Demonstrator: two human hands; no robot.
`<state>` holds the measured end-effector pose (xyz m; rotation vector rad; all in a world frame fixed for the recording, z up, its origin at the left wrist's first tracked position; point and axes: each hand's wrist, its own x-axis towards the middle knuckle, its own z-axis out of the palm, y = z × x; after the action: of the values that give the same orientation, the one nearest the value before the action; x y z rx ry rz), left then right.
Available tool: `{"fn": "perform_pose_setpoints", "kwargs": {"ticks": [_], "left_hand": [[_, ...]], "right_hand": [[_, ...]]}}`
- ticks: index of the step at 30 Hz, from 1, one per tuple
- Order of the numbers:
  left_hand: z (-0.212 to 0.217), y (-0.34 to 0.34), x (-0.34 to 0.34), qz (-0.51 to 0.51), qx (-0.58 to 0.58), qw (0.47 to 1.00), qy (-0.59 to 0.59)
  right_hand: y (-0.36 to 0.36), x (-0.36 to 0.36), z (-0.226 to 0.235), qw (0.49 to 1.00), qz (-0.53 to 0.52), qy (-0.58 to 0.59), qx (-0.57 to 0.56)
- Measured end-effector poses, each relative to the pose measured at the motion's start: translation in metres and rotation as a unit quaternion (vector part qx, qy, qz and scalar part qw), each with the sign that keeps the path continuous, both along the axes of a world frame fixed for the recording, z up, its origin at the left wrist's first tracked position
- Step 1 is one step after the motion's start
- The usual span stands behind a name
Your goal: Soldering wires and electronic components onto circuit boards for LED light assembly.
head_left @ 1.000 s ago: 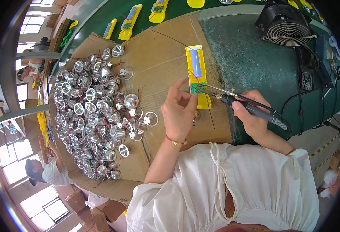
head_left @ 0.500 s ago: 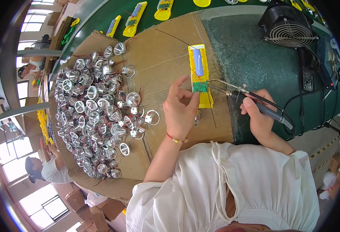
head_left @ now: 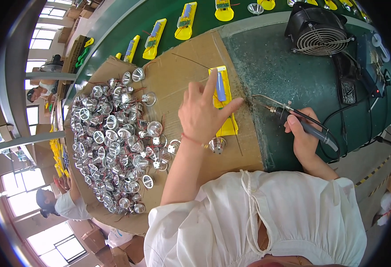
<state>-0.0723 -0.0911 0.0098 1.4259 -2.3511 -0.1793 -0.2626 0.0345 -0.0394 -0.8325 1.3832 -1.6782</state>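
Note:
My left hand (head_left: 200, 109) is spread above a yellow plastic casing (head_left: 228, 128) lying on the cardboard, its thumb and index finger wide apart. A blue cylindrical battery (head_left: 221, 86) sits inside the casing. Most of the green circuit board there is hidden by the hand. A silvery reflector cup (head_left: 217, 144) stands at the casing's near end, beside my left wrist. My right hand (head_left: 305, 138) is closed round the grey handle of a soldering iron (head_left: 313, 130) with a thin metal feed tube. Its tip points left, at the cardboard's right edge, apart from the casing.
Many reflector cups (head_left: 111, 133) with red wires lie heaped on the cardboard (head_left: 173, 93) at left. A black fan (head_left: 320, 38) stands back right, near a dark box with cables (head_left: 369, 66). More yellow casings (head_left: 154, 40) line the green table's far side. Other people sit far left.
My left hand has opened out from curled fingers and now covers the circuit board. The soldering iron has drawn back right from the board. The whole view has shifted slightly.

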Motion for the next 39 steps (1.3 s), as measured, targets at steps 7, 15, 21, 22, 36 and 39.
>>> {"fn": "perform_pose_setpoints", "kwargs": {"ticks": [7, 15, 21, 22, 36, 39], "left_hand": [[-0.006, 0.000, 0.001, -0.007, 0.009, 0.995, -0.095], [-0.009, 0.034, 0.000, -0.007, 0.072, 0.996, -0.050], [-0.007, -0.087, -0.034, -0.053, -0.029, 0.997, 0.050], [-0.014, -0.118, -0.047, -0.073, -0.041, 0.994, 0.069], [-0.050, -0.224, -0.114, -0.019, -0.218, 0.973, -0.070], [-0.035, -0.169, -0.087, -0.046, -0.245, 0.968, -0.039]], "right_hand": [[-0.001, -0.004, -0.002, 1.000, -0.016, 0.002, -0.005], [-0.002, -0.017, 0.001, 0.999, -0.038, -0.005, -0.003], [-0.005, -0.019, 0.001, 0.998, -0.034, -0.031, 0.045], [-0.003, -0.022, -0.003, 0.997, -0.046, -0.021, 0.051], [-0.011, -0.015, 0.004, 0.991, -0.008, -0.058, 0.117], [-0.014, -0.016, 0.004, 0.993, -0.023, -0.024, 0.111]]}}
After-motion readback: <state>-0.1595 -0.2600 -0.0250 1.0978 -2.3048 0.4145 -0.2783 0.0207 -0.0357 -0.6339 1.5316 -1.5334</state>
